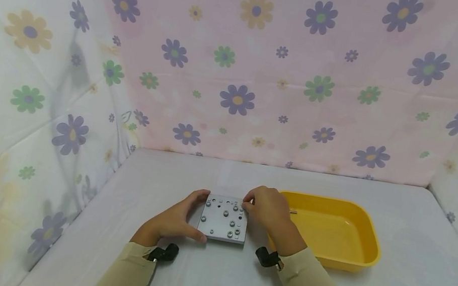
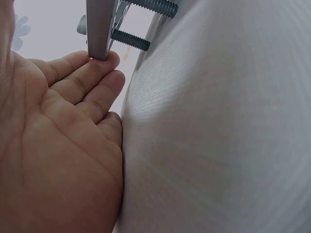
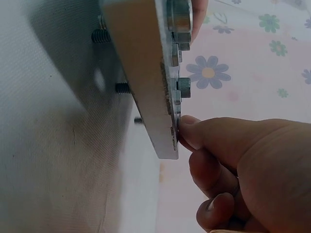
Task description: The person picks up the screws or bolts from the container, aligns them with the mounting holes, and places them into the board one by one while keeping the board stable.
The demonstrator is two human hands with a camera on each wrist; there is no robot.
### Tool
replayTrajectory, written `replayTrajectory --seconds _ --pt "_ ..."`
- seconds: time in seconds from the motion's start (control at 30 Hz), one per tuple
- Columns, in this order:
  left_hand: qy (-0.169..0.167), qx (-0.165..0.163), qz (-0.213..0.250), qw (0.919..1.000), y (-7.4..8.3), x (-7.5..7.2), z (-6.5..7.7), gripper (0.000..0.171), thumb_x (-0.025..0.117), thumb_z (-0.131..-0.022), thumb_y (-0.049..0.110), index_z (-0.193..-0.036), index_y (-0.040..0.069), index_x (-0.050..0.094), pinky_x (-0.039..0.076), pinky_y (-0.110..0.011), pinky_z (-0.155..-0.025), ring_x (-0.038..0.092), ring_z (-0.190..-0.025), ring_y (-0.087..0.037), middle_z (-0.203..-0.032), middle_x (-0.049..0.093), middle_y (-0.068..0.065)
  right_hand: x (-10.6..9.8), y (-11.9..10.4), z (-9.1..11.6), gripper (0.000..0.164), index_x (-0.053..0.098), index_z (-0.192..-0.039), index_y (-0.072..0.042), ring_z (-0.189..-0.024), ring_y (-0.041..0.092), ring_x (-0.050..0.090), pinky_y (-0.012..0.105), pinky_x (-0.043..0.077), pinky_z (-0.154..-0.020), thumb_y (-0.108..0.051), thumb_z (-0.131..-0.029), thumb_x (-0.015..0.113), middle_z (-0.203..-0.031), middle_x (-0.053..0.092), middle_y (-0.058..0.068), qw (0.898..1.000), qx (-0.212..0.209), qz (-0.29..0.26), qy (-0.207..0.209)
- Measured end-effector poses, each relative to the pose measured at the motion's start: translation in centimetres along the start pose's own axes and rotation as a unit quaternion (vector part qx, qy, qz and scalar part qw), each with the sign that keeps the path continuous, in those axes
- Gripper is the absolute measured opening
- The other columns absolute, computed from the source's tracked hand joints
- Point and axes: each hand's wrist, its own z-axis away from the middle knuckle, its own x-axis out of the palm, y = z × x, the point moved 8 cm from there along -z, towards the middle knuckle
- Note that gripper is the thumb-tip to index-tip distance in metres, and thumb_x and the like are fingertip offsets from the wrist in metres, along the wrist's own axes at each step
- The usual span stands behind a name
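A silver metal plate (image 1: 221,226) stands raised on the screws through it, several socket-head screws (image 1: 226,213) showing on top. Their threaded shanks (image 2: 131,40) stick out below in the left wrist view. My left hand (image 1: 176,218) grips the plate's left side, thumb at the near corner and fingers at the far one. Over the far right corner, my right hand (image 1: 269,210) pinches with thumb and forefinger right at the plate's face. The fingertips hide most of the small part between them; I cannot tell its kind. Nearby on that face sits a screw head (image 3: 184,87).
A yellow tray (image 1: 370,239) stands right of the plate, partly behind my right hand and wrist. A thin metal pin or screw (image 1: 293,211) shows by its left end. A white cloth (image 1: 204,282) covers the table; flowered curtains (image 1: 277,80) surround it.
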Motion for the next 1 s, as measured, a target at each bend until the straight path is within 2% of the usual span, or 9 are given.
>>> replayTrajectory --seconds 0.37,1.0 --pt "0.002 0.001 0.002 1.0 -0.12 0.01 -0.03 0.131 0.101 -0.059 0.039 -0.163 0.02 0.025 0.013 -0.051 -0.13 0.026 -0.157 -0.019 -0.165 0.036 0.007 -0.02 -0.04 0.04 0.009 0.082 -0.099 -0.025 -0.071 0.015 0.056 0.028 0.044 -0.062 -0.031 -0.094 0.077 -0.078 0.063 -0.008 1.0 -0.007 0.005 0.0" --pt "0.002 -0.005 -0.015 0.9999 -0.14 0.01 -0.06 0.13 0.1 -0.059 0.041 -0.163 0.022 0.025 0.015 -0.049 -0.13 0.025 -0.158 -0.018 -0.166 0.035 0.006 -0.15 0.01 0.78 0.008 0.081 -0.096 -0.023 -0.065 0.016 0.056 0.027 0.045 -0.056 -0.027 -0.092 0.075 -0.073 0.062 -0.004 0.998 -0.009 -0.054 -0.014"
